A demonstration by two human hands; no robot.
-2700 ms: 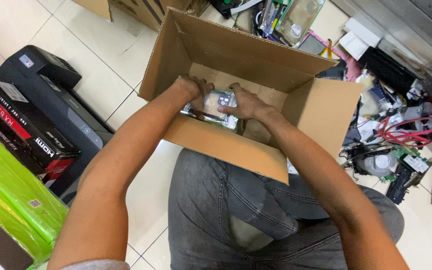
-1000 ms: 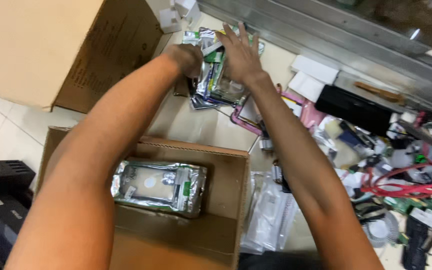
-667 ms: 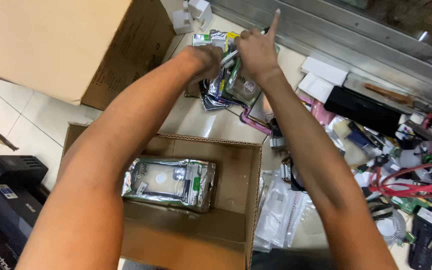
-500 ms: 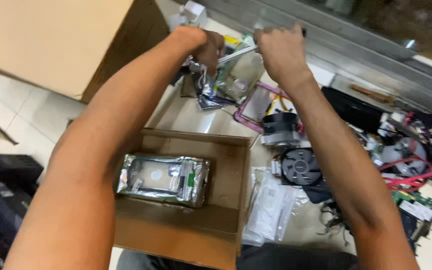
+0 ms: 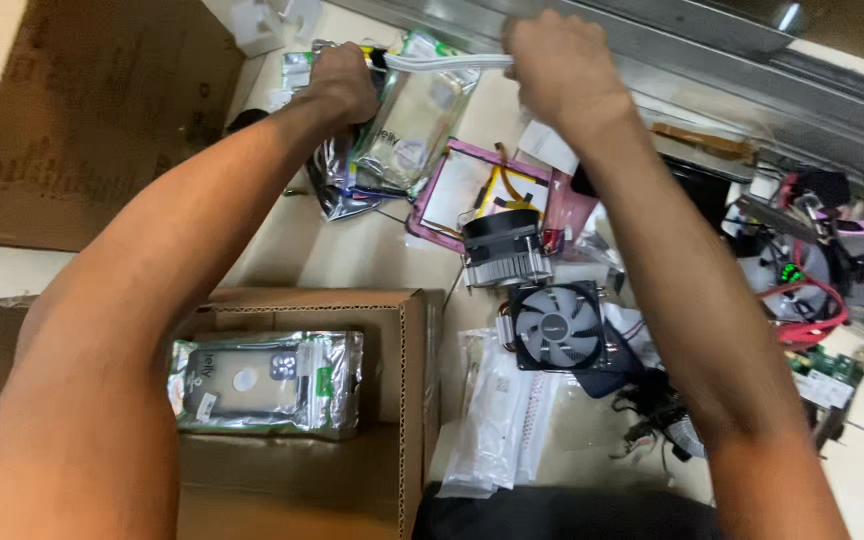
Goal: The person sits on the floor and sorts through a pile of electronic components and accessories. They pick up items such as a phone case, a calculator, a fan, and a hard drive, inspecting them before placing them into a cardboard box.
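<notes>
At the left I see an open brown cardboard box (image 5: 407, 400) holding a silver foil-wrapped drive (image 5: 267, 383). My left hand (image 5: 344, 85) is closed on a clear plastic bag (image 5: 414, 115) above the floor clutter. My right hand (image 5: 562, 65) pinches its white top edge, above a black fan cooler (image 5: 555, 325).

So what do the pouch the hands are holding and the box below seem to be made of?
Pouch: thin clear plastic film, glossy; it shows glare and its contents through it. Box: brown corrugated cardboard, matte, with a raw cut edge. Both hands, left and right, grip the pouch's top.
</notes>
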